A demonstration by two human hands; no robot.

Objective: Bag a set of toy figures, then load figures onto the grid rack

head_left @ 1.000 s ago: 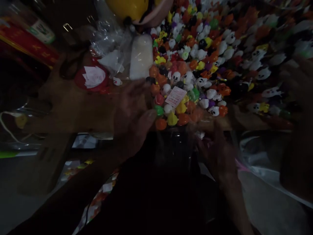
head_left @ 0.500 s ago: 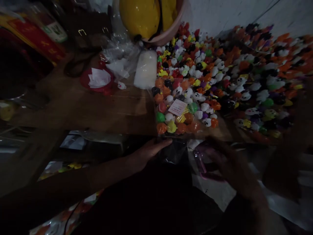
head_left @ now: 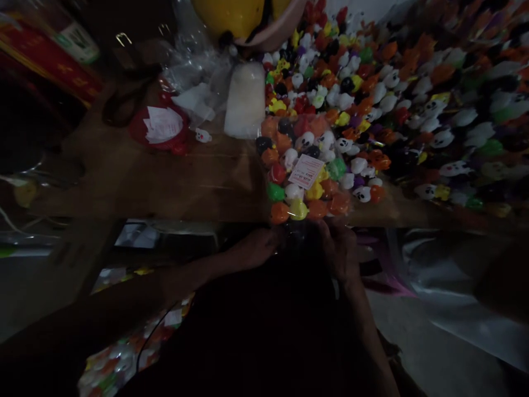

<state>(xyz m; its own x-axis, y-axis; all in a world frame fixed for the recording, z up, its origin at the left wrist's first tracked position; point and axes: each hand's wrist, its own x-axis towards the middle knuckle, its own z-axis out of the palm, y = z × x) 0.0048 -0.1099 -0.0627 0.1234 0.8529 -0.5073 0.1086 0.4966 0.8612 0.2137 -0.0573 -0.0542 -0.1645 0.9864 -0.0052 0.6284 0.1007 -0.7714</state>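
Note:
A clear plastic bag [head_left: 285, 190] packed with small colourful figures lies at the table's front edge, its open end hanging toward me. A printed paper slip [head_left: 306, 171] shows in the bag on top of the figures. My left hand [head_left: 260, 246] has its fingers closed on the left side of the bag's loose end. On the other side, my right hand [head_left: 341, 245] is closed at the right side of that loose plastic. Dim light hides the exact fingertips of both hands.
A big heap of loose small figures [head_left: 397, 99] covers the table's right side. To the left are a stack of white bags [head_left: 246, 99], a red dish [head_left: 138, 129] with paper slips [head_left: 163, 124], and one ghost figure [head_left: 203, 135]. Filled bags [head_left: 124, 353] lie below the table.
My right hand has moved left, from beside the pink-edged thing to the bag's loose end. My left hand has curled its fingers at the plastic. The view has shifted slightly.

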